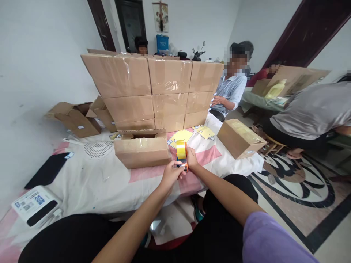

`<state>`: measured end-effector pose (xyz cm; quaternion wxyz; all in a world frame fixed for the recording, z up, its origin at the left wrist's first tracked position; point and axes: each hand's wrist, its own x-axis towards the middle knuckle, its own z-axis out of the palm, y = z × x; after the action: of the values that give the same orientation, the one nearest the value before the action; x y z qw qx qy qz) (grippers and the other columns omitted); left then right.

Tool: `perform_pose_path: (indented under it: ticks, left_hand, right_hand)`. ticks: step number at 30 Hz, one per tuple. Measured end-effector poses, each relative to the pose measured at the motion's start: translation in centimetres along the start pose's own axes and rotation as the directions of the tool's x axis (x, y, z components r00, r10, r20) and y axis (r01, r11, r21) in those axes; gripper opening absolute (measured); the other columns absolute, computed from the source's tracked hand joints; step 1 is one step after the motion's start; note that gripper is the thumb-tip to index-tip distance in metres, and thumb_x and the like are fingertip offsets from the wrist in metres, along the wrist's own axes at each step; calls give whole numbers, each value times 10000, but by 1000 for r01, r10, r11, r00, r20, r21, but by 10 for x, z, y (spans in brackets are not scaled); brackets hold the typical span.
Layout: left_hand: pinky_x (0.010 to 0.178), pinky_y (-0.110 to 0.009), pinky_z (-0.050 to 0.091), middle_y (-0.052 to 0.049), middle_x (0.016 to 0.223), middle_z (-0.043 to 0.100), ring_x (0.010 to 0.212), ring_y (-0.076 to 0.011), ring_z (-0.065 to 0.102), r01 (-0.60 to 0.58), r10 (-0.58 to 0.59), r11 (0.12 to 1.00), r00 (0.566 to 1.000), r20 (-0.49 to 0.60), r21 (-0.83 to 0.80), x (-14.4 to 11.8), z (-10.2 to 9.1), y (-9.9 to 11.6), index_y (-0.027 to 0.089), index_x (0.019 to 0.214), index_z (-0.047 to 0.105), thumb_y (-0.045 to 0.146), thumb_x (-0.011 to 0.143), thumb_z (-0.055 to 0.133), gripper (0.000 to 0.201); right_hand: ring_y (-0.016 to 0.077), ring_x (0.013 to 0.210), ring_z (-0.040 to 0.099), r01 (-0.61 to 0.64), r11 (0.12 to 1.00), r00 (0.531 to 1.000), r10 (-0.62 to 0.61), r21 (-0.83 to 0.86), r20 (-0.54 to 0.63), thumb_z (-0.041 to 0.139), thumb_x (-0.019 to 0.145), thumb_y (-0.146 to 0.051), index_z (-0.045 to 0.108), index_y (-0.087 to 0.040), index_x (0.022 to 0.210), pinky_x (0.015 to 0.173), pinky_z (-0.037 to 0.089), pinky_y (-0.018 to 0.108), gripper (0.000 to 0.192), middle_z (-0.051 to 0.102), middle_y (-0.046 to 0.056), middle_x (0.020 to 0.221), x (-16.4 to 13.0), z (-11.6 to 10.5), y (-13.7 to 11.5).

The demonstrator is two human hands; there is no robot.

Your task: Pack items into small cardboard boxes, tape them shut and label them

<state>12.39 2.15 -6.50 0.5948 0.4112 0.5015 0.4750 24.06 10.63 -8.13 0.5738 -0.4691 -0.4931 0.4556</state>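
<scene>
Yellow tape sits on the tape dispenser (181, 155) that you hold between both hands, just above the near edge of the bed (109, 182) and right beside the small cardboard box (142, 151) lying in front of you. Your right hand (191, 159) is wrapped around the dispenser from the right side, fingers closed on it. Your left hand (171, 174) comes in from below, thumb and fingertips pinched at the orange lower end of the dispenser, where the tape end would be; whether it grips the tape itself is too small to tell.

The small box lies on its side on the white and pink bedsheet. Behind it a wall of sealed cartons (153, 91) stands stacked three rows high. Another carton (240, 138) rests on the bed's right corner, well apart from your hands. Yellow sheets (182, 136) lie between the stack and the dispenser. A black phone (48, 170) and a white label printer (35, 205) lie at the left. A seated person in a light shirt (230, 91) is beyond the stack.
</scene>
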Motion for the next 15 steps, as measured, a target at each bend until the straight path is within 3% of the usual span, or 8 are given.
perform_pose_path:
  ticks: [4, 7, 9, 11, 15]
  left_hand:
    - [588, -276, 479, -25, 621, 676, 585, -164, 619, -59, 61, 997, 997, -39, 46, -6, -15, -5, 166, 867, 688, 397, 680, 791, 315]
    - [844, -321, 527, -96, 943, 758, 953, -232, 699, -110, 114, 990, 992, -44, 87, -12, -30, -7, 177, 736, 702, 392, 667, 817, 253]
    - [938, -343, 520, -108, 1060, 762, 1086, -260, 692, -109, 109, 990, 994, 6, 90, -16, -33, -7, 183, 737, 705, 401, 680, 824, 255]
    - [912, -350, 541, -103, 1003, 775, 1031, -256, 721, -89, 84, 993, 994, 77, 72, -20, -32, -8, 186, 779, 690, 424, 705, 823, 282]
    - [614, -292, 546, -60, 776, 758, 673, -209, 728, 61, -62, 998, 993, 103, 6, -23, -23, -11, 191, 830, 608, 503, 653, 862, 439]
  right_hand:
    - [209, 609, 548, -19, 999, 999, 18, 35, 30, 475, 854, -779, 537, -234, 665, 552, 476, 339, 580, 561, 17, 559, -6, 9, 7]
    - [210, 612, 552, -46, 997, 998, 43, 58, 49, 479, 852, -794, 551, -235, 664, 569, 486, 348, 594, 599, 31, 603, -17, 7, 19]
    - [209, 624, 559, -71, 995, 996, 67, 65, 62, 487, 860, -789, 571, -232, 673, 591, 496, 352, 593, 622, 40, 644, -26, 1, 24]
    - [210, 652, 569, -85, 995, 995, 81, 61, 56, 481, 884, -767, 589, -232, 702, 622, 505, 353, 575, 639, 44, 693, -35, -6, 25]
    - [200, 652, 528, -67, 998, 997, 67, -7, -31, 456, 914, -738, 517, -241, 665, 610, 480, 339, 560, 586, 31, 665, -43, -13, 19]
